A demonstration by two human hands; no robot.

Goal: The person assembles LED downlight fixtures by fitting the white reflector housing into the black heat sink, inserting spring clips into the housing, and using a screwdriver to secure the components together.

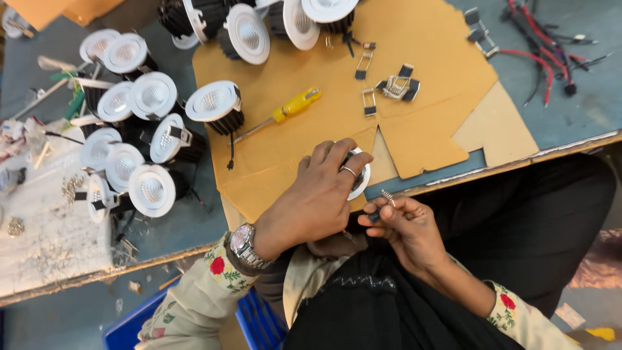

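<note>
— So, what's the left hand [321, 194] gripping?
— A round white downlight [358, 174] on tan cardboard [421, 129], fingers clamped around its rim.
— And the right hand [405, 223]?
— At four o'clock, fingertips pinched on a coiled wire spring clip [387, 196].

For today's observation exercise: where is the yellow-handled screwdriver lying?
In the head view the yellow-handled screwdriver lies on the brown cardboard sheet, left of centre, beside a white round lamp and above the left hand.

One head-worn camera looks steeply down, close over the workbench edge [453, 181] and lap.
</note>
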